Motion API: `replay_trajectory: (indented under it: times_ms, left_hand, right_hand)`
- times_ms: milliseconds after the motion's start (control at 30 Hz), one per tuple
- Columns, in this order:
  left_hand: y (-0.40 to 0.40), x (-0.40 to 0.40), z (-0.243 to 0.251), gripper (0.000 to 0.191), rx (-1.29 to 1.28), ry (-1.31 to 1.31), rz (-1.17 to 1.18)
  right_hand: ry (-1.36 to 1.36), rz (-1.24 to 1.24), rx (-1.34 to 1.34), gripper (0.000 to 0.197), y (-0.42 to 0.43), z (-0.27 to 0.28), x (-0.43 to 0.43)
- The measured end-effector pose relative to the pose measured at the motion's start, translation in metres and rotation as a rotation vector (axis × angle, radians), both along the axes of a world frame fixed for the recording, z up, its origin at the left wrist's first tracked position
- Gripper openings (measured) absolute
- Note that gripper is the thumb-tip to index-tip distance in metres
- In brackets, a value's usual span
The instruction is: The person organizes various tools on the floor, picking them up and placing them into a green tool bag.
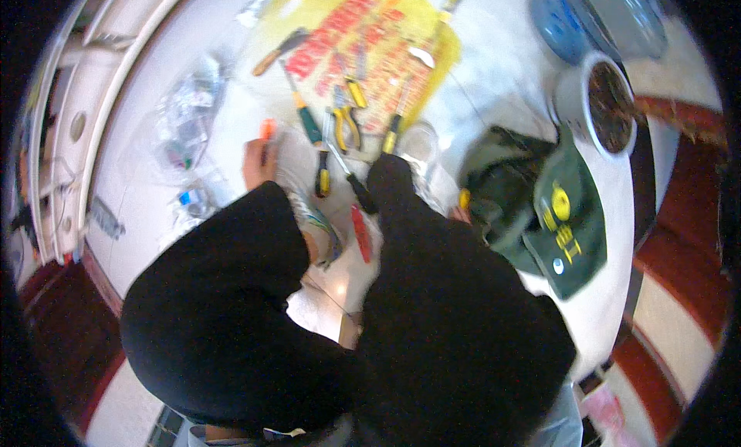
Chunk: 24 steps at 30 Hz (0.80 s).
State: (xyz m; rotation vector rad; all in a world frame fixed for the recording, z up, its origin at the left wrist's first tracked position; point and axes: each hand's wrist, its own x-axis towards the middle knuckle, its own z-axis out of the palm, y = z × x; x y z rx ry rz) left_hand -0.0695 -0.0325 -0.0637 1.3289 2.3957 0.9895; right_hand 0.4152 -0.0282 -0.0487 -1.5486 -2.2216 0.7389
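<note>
My left hand is on the left of the tool group, closed around an orange-handled tool whose kind is blurred. Only a bit of my right hand shows past my dark clothing, at the dark green cloth tool bag. A yellow piece shows right by its fingers; whether they grip it is hidden. Between the hands lie yellow-black pliers, a green-handled tool, a black-handled screwdriver, a black-and-yellow handle and a red tool.
A yellow plastic sheet or bag with red print bears several tools, including a wooden-handled one. Clear plastic packaging lies left, beside a pale shelf unit. A white pot of soil and blue containers stand right.
</note>
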Motion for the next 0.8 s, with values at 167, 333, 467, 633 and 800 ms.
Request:
replay_trajectory:
  times_ms: [167, 333, 467, 633, 800]
  left_hand:
    - [-0.018, -0.068, -0.024, 0.02, 0.199, -0.045, 0.246]
    - [0.002, -0.097, 0.002, 0.025, 0.187, -0.658, 0.379]
    - [0.021, -0.065, 0.043, 0.026, 0.117, -0.711, 0.412]
    - [0.042, -0.069, 0.116, 0.031, -0.024, -0.662, 0.267]
    - [0.078, -0.053, 0.169, 0.027, -0.12, -0.644, -0.034]
  right_hand:
    - [0.144, -0.248, -0.116, 0.067, -0.021, 0.017, -0.016]
    - [-0.031, -0.361, -0.264, 0.055, -0.032, 0.023, 0.012]
    - [0.025, -0.31, -0.245, 0.051, -0.044, 0.027, 0.027]
    - [0.046, -0.131, -0.136, 0.043, -0.053, 0.025, 0.033]
    - [0.137, -0.005, -0.212, 0.04, -0.06, 0.04, 0.048]
